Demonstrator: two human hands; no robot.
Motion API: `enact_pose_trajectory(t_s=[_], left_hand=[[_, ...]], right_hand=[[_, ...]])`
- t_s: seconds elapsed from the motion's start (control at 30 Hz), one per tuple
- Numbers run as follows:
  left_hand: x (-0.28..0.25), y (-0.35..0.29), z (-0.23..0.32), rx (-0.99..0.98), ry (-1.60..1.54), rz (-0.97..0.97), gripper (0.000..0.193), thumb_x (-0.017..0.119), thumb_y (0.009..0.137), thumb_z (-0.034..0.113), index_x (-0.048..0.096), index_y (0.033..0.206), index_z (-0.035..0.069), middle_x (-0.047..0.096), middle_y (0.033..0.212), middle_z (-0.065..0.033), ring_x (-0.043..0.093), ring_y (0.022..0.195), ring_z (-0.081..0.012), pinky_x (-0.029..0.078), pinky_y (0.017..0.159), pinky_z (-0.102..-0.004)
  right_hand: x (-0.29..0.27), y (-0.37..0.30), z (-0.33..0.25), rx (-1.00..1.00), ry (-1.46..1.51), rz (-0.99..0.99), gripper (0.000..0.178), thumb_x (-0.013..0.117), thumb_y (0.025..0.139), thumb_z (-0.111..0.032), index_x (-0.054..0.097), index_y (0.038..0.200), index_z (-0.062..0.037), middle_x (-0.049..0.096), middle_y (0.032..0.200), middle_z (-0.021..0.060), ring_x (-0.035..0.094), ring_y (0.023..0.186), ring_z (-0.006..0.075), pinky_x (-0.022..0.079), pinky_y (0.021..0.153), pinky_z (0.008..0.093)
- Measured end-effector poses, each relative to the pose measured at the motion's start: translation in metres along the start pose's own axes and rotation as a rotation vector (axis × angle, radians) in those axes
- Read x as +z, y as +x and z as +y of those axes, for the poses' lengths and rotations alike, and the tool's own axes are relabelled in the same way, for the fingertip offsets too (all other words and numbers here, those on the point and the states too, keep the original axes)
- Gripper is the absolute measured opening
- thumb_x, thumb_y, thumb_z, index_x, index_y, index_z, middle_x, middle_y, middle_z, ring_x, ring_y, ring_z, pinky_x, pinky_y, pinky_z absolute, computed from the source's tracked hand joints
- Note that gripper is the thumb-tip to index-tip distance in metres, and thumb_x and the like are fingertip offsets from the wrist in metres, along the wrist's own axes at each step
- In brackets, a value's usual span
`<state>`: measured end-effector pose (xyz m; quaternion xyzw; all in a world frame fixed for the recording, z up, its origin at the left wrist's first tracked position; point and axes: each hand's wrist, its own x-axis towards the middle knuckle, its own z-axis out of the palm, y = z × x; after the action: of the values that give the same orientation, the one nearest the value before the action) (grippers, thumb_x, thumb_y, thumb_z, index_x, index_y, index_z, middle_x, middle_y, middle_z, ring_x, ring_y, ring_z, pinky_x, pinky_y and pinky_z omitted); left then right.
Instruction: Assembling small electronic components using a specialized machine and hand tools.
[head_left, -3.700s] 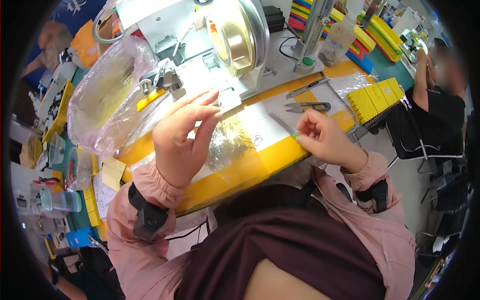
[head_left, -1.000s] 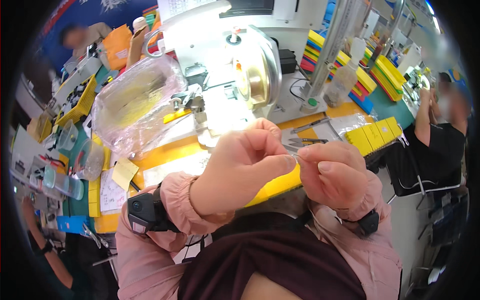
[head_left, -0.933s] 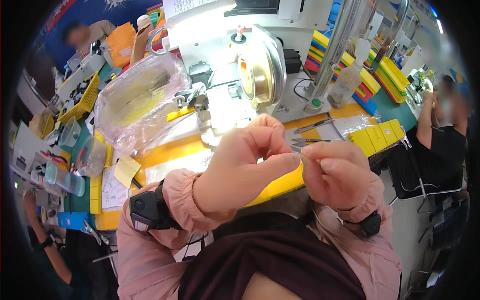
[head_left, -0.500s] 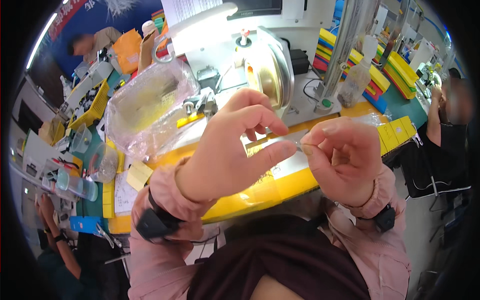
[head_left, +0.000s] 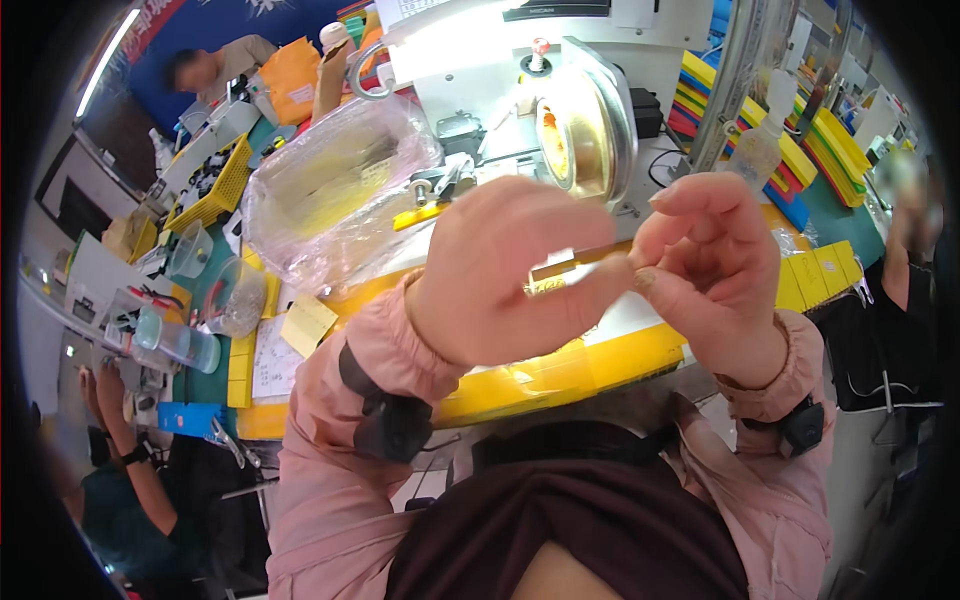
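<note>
My right hand [head_left: 710,270] is closed in a pinch, thumb against index finger, with the other fingers curled. What lies in the pinch is too small to make out. My left hand [head_left: 515,270] is beside it, its thumb reaching to the right fingertips. Motion smears the left fingers, so their grip cannot be told, though a gap shows between thumb and fingers. Below both hands, small gold-coloured pieces [head_left: 547,287] lie on a white sheet [head_left: 625,318] at the yellow-edged bench.
Behind my hands stands a machine with a round metal wheel [head_left: 583,140]. A plastic-wrapped tray [head_left: 325,200] and a yellow-handled clamp [head_left: 418,215] lie left of it. Yellow bins [head_left: 818,277] stand right. A clear bottle [head_left: 758,150] is behind. People sit on both sides.
My left fingers have curled in and the left thumb has come to the right fingertips. The right hand keeps its pinch. The whole view has shifted slightly.
</note>
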<state>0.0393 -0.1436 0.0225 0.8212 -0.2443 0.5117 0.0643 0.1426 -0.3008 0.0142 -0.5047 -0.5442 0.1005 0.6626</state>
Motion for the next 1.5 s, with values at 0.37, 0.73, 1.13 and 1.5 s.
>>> enact_pose_trajectory(t_s=[0.37, 0.73, 1.13, 1.5], left_hand=[[0.0, 0.005, 0.007, -0.821, -0.748, -0.056, 0.009, 0.065, 0.069, 0.002, 0.06, 0.077, 0.005, 0.049, 0.081, -0.0044, 0.048, 0.067, -0.0105, 0.039, 0.055, -0.0212], [-0.01, 0.002, 0.002, -0.521, -0.332, -0.04, 0.009, 0.063, 0.072, 0.002, 0.057, 0.078, 0.002, 0.044, 0.091, -0.006, 0.045, 0.081, -0.013, 0.038, 0.071, -0.0245], [-0.016, 0.01, 0.016, -0.843, -0.723, 0.051, 0.008, 0.065, 0.072, 0.005, 0.06, 0.076, 0.001, 0.049, 0.079, -0.003, 0.048, 0.064, -0.008, 0.041, 0.06, -0.0199], [-0.02, 0.011, 0.017, -0.272, -0.132, -0.106, 0.013, 0.063, 0.065, -0.002, 0.062, 0.077, 0.004, 0.049, 0.084, -0.0077, 0.051, 0.071, -0.0199, 0.042, 0.06, -0.0257]], right_hand=[[-0.002, 0.019, 0.019, -0.849, -0.764, 0.039, 0.023, 0.061, 0.065, 0.004, 0.057, 0.087, -0.001, 0.058, 0.073, 0.0045, 0.051, 0.049, 0.0114, 0.039, 0.04, 0.0215], [0.0, 0.015, -0.018, 0.091, -0.058, -0.104, 0.047, 0.056, 0.069, 0.01, 0.042, 0.111, -0.0036, 0.051, 0.095, 0.0085, 0.045, 0.063, 0.0028, 0.035, 0.053, 0.0139], [0.008, 0.013, -0.01, -0.633, -0.486, 0.031, 0.068, 0.057, 0.063, 0.018, 0.031, 0.119, -0.0097, 0.035, 0.119, 0.0205, 0.059, 0.078, 0.0183, 0.047, 0.049, 0.0173], [0.008, 0.007, -0.017, -0.132, 0.085, -0.081, 0.06, 0.056, 0.067, 0.016, 0.029, 0.115, -0.0081, 0.037, 0.104, 0.0114, 0.055, 0.073, 0.0131, 0.045, 0.052, 0.0165]])
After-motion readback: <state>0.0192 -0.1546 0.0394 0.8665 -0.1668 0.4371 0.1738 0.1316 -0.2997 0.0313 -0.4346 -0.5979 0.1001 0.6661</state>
